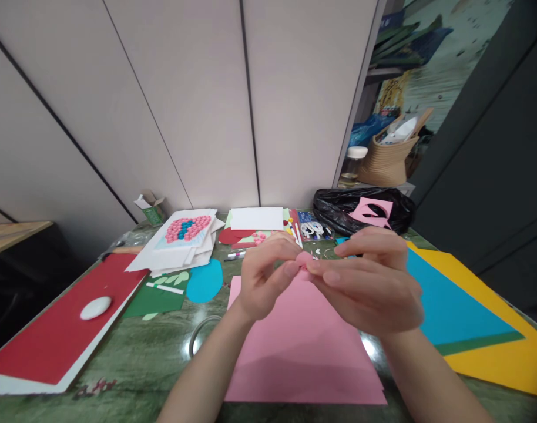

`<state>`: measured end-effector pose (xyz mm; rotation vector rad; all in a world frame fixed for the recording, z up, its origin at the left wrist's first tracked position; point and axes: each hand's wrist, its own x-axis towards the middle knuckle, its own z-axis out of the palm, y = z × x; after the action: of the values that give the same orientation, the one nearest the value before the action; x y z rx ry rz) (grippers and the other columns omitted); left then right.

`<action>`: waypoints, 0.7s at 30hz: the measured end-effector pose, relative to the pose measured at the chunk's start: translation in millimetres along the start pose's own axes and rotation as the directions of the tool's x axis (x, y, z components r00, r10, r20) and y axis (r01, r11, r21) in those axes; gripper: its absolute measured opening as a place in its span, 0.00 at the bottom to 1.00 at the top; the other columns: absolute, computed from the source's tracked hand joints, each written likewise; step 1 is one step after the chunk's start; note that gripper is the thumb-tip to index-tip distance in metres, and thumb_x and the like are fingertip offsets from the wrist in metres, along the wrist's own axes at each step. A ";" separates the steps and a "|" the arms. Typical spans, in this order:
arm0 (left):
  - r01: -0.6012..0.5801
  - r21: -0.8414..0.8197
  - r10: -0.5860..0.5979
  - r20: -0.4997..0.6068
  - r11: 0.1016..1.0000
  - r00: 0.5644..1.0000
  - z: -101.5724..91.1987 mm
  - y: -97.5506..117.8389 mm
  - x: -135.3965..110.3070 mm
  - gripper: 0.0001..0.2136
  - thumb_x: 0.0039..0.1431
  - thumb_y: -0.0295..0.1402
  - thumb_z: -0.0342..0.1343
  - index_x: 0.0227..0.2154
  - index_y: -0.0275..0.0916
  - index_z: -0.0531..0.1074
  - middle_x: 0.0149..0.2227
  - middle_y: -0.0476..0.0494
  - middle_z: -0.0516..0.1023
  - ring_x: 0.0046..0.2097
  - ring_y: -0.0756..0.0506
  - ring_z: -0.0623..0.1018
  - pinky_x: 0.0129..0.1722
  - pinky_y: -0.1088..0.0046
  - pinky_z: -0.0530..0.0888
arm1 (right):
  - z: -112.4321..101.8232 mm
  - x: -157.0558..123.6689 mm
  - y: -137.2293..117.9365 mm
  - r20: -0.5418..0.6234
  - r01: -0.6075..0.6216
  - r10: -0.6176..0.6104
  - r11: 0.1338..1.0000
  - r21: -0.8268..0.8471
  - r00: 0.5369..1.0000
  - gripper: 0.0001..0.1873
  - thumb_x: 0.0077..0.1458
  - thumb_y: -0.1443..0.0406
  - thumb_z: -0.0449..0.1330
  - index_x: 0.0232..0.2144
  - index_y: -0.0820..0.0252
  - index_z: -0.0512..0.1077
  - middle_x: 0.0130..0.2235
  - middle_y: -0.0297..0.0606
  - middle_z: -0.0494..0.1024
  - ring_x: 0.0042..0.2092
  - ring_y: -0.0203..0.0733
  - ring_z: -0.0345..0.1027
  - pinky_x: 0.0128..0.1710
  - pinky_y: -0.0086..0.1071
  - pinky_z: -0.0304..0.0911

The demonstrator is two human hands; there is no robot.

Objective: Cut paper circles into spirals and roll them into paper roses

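Both hands meet above the far part of the pink paper stack [301, 352], which lies on the green desk [149, 364]. Between their fingertips, over the stack, is a small pink piece [304, 259]. The left hand [266, 276] pinches it between thumb and forefinger; the right hand [374, 288] grips its other side with thumb and fingertips, the upper fingers held apart from it.

Right of the pink paper stack lie a blue sheet [453, 299] and a yellow sheet [493, 352]. Just beyond its far left corner sits a blue rounded cut-out [204, 282]; farther left of the stack is a red sheet [43, 329] bearing a white oval object [96, 308]. Well beyond the stack are a white card [257, 218] and, to the right, a black plastic bag [334, 208] with a pink offcut [364, 208] on it.
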<state>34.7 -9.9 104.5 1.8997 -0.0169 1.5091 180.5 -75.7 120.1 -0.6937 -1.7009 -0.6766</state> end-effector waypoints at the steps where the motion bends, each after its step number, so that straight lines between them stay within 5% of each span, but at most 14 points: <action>1: -0.002 -0.003 0.002 -0.004 1.000 1.000 0.3 -0.5 -0.3 0.09 0.59 0.35 0.51 0.28 0.38 0.72 0.25 0.46 0.74 0.30 0.48 0.72 0.38 0.64 0.69 | -0.2 0.2 -0.2 0.004 -0.004 0.004 1.000 -0.005 1.000 0.19 0.44 0.74 0.66 0.35 0.46 0.70 0.28 0.22 0.78 0.34 0.38 0.65 0.32 0.38 0.63; 11: -0.042 -0.005 0.042 0.059 0.999 0.997 -1.5 -0.4 -1.9 0.12 0.57 0.41 0.51 0.35 0.39 0.73 0.28 0.44 0.73 0.33 0.46 0.72 0.38 0.62 0.68 | 0.9 6.3 -1.4 -0.019 0.006 -0.006 1.000 -0.006 1.000 0.20 0.42 0.76 0.67 0.34 0.50 0.69 0.26 0.22 0.78 0.33 0.37 0.64 0.32 0.35 0.62; 21: -0.071 0.027 0.070 0.020 0.997 0.997 3.0 -5.6 -2.9 0.07 0.54 0.36 0.55 0.34 0.39 0.71 0.29 0.46 0.74 0.32 0.47 0.72 0.35 0.65 0.70 | 0.4 4.8 0.5 0.013 0.005 -0.005 0.999 -0.053 1.000 0.21 0.42 0.74 0.68 0.36 0.48 0.69 0.26 0.22 0.78 0.34 0.38 0.64 0.33 0.36 0.63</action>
<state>38.7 -8.4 99.0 1.9540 -0.0723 1.5455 179.6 -74.6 124.8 -0.7325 -1.7019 -0.7244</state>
